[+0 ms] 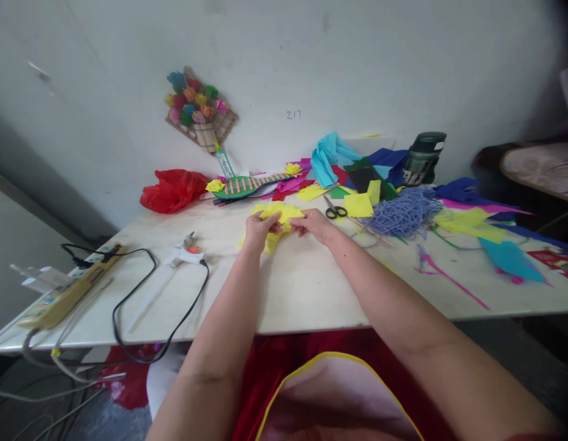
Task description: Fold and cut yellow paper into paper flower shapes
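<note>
Centrally in the head view, the left hand (259,230) and the right hand (314,223) both pinch a crumpled yellow tissue-paper piece (278,215) lying on the white tabletop (302,282), fingers closed on its left and right edges. At 2 o'clock from the paper lie black-handled scissors (335,212) and, farther right, a bundle of blue-purple cord (403,211). At 9 o'clock, well apart, rests a white glue gun (185,253) with a black cable (141,306).

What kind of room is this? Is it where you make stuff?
Probably a home craft corner. Both hands fold yellow paper on a white table strewn with coloured paper scraps, near scissors, a glue gun, and paper flowers on the wall.
</note>
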`<state>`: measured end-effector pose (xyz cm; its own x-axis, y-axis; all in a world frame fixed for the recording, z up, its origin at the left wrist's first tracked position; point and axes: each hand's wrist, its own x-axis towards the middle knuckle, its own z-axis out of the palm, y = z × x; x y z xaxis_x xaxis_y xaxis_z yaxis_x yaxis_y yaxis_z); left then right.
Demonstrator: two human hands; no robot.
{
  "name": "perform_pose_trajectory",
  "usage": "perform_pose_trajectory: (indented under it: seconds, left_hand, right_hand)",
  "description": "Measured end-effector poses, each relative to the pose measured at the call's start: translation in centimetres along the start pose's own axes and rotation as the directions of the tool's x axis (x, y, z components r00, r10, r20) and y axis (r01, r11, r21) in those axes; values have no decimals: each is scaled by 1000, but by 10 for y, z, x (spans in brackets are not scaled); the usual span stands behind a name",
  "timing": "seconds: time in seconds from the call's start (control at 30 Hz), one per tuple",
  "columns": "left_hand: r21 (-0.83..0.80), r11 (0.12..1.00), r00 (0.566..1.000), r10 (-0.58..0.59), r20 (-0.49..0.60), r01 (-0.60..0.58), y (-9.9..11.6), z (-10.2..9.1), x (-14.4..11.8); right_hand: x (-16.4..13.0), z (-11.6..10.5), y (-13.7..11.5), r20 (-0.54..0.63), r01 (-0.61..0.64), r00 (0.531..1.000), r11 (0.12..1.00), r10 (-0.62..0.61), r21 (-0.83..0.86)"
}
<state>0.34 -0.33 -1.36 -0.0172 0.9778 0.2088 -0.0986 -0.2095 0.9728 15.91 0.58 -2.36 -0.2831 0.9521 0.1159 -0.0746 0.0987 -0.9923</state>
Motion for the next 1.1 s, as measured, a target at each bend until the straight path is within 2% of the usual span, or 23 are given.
perform_pose_trajectory:
  seconds: [0.13,0.27,0.4,0.53,0.73,0.97,1.1]
  left_hand:
    - [6,1000,1000,-3,-8,3,0,-1,0]
    - [-21,1000,1000,-1,-18,0,0,-4,1]
    - [-37,999,1000,-25,14,26,-2,-4,1]
    - [-23,999,998,-39,43,40,-2,1,-2]
    - [16,998,994,-69,90,67,-1,2,-3]
    - [-22,997,992,-74,100,76,4,-11,0]
    - [24,995,976,-98,195,96,5,-14,-1]
  right_hand:
    - [0,-1,-1,5,-14,1000,1000,14,7]
    - [-1,-6,-3,61,-56,997,991,49,119]
    - [-1,-8,-3,44,-54,998,984,47,172]
    - [0,-3,-4,8,-6,1000,989,5,147]
    - [0,2,-6,-145,11,989,994,5,106]
    - [1,-1,-5,-136,27,991,995,-14,94]
    - [0,-1,-5,-106,24,994,997,-16,76]
